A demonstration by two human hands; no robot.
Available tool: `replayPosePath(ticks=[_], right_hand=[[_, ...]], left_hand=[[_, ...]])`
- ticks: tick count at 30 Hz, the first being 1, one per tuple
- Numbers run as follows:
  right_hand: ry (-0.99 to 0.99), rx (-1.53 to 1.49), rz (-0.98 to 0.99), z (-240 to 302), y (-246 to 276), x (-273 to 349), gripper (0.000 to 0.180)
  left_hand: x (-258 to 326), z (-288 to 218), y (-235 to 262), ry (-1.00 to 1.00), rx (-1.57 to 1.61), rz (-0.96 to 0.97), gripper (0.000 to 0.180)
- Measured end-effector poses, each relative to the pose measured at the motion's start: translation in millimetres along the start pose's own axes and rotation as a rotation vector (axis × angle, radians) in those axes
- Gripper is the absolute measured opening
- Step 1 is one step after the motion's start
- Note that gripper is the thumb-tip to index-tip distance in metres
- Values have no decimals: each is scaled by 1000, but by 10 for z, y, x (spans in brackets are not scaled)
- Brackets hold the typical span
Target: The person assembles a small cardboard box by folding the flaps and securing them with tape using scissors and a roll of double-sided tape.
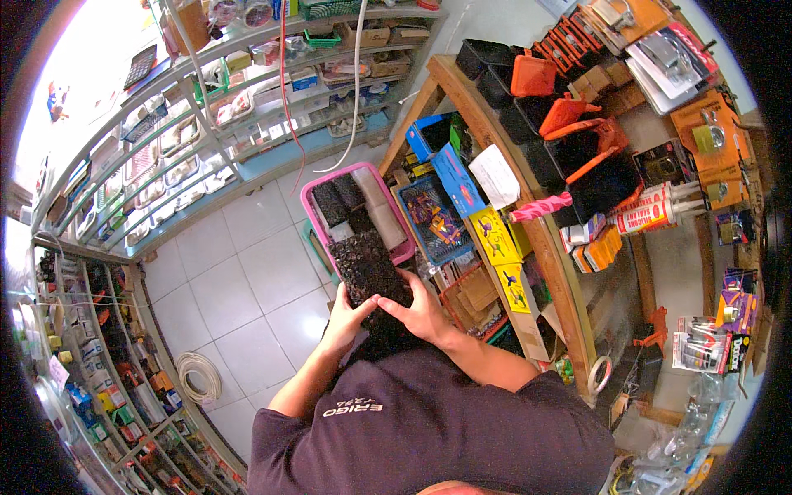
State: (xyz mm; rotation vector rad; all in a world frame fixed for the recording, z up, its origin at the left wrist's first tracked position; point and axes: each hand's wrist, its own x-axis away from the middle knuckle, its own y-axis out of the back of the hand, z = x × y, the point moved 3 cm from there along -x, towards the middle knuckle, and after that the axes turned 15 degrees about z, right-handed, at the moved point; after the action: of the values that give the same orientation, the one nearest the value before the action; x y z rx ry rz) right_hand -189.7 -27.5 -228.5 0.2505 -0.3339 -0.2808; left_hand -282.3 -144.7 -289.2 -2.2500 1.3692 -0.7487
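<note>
Black bumpy bundle (363,262): held, head view, centre of the frame, overlapping the near end of a pink bin (313,216); cannot tell if touching.
Left hand (350,322): clamped on the bundle's left edge, thumb on top.
Right hand (422,315): clamped on the right edge, thumb beside the left one.
Step at the bin: apparently handling the bundle two-handed.
Next move: seems to call for an even grip, clear of the rim.

Looks like a hardware shop. Lined with shelves (272,160) of small goods (180,136), hanging packs (701,351) and a wooden rack (571,323).
</note>
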Motion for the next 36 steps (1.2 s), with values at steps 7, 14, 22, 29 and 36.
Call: replayPosePath(ticks=[7,14,22,29,36], right_hand=[[-113,-62,44,-399,-135,-193,59],[-122,51,193,-380,-102,-570,57],[-131,95,272,-1258,-266,-1011,58],[-208,-104,371,-1927,-400,-1438,87],[-183,255,226,-2592,-457,-1673,96]], left_hand=[[2,56,218,60,-19,-75,58],[-64,398,526,133,10,-196,57],[-419,760,943,238,54,-244,62],[-808,1470,1580,375,-75,-44,84],[-1007,2123,1923,166,323,140,86]])
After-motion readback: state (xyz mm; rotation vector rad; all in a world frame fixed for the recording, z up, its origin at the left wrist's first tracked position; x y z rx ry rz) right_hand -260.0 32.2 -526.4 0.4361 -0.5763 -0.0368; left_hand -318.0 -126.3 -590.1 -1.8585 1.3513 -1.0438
